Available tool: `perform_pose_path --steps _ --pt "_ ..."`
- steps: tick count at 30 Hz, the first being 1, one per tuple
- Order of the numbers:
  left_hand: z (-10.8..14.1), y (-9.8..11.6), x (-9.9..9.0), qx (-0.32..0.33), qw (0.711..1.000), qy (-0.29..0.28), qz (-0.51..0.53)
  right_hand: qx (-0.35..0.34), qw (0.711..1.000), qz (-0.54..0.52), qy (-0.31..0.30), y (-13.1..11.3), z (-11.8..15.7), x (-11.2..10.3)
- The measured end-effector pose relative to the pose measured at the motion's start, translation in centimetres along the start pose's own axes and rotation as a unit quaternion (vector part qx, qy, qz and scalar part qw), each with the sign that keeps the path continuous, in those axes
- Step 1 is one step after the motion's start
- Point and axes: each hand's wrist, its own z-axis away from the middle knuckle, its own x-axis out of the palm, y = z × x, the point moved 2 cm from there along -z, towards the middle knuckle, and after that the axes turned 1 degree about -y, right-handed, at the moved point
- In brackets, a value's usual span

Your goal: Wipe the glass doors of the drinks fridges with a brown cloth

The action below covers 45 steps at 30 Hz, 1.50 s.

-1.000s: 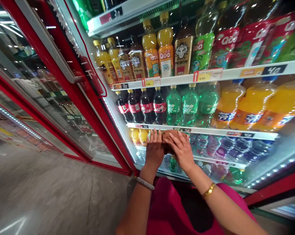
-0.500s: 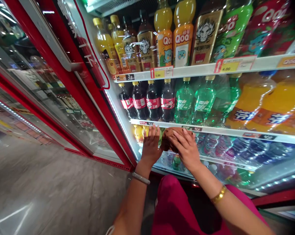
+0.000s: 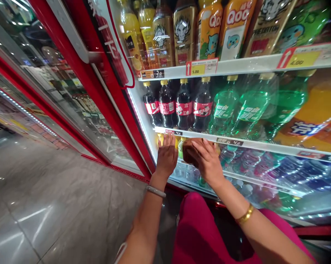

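Note:
My right hand (image 3: 211,164) has its fingers bent over a brown cloth (image 3: 190,151) just below the front edge of the cola shelf (image 3: 191,134). The cloth looks bunched, and its far side is hidden. Left of it, my left hand (image 3: 167,157) is raised with straight fingers, its tips by the shelf's price strip and in front of yellow bottles (image 3: 159,140). Nothing shows in that hand; whether it touches the bottles I cannot tell. Above my hands stand cola bottles (image 3: 183,107) and green bottles (image 3: 224,107).
A red-framed glass door (image 3: 105,106) stands at the left of the lit drinks cooler. Higher up, a shelf (image 3: 237,65) carries juice and gold-labelled bottles. Orange bottles (image 3: 313,124) are at the right. Lower down lie more bottles (image 3: 253,163). Grey floor (image 3: 80,216) spreads at the left.
My left hand has come away from the cloth, leaving a gap between them. My right hand stays on the cloth, which has changed shape. The view has shifted, and the shelves appear larger.

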Motion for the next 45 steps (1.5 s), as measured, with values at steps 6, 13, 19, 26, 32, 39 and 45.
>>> perform_pose_path --steps 6,13,19,26,32,39,45 --pt "-0.5 -1.2 -0.3 0.004 1.000 0.005 0.021 0.054 0.998 -0.018 0.013 -2.4 -5.5 1.4" --pt "0.1 -2.8 -0.5 -0.038 0.999 0.017 0.016 -0.037 0.998 -0.006 -0.052 -2.6 -2.0 4.1" --pt "0.0 -3.8 -0.7 -0.054 0.998 0.018 0.016 0.010 1.000 -0.015 -0.006 -2.9 -5.8 3.2" --pt "0.3 -4.7 -1.1 -0.106 0.994 0.023 0.008 -0.048 0.998 -0.015 -0.046 -5.2 -6.1 5.8" --pt "1.2 -3.3 -2.2 -0.081 0.996 0.028 0.008 -0.007 1.000 0.003 -0.015 -4.3 -6.0 3.8" --pt "2.5 0.2 -1.2 -0.150 0.968 0.091 0.179 0.008 0.999 -0.002 -0.052 -5.5 -5.9 6.3" --pt "3.4 2.4 3.3 -0.171 0.955 0.083 0.229 0.019 0.995 -0.026 -0.091 -4.7 -0.7 4.5"
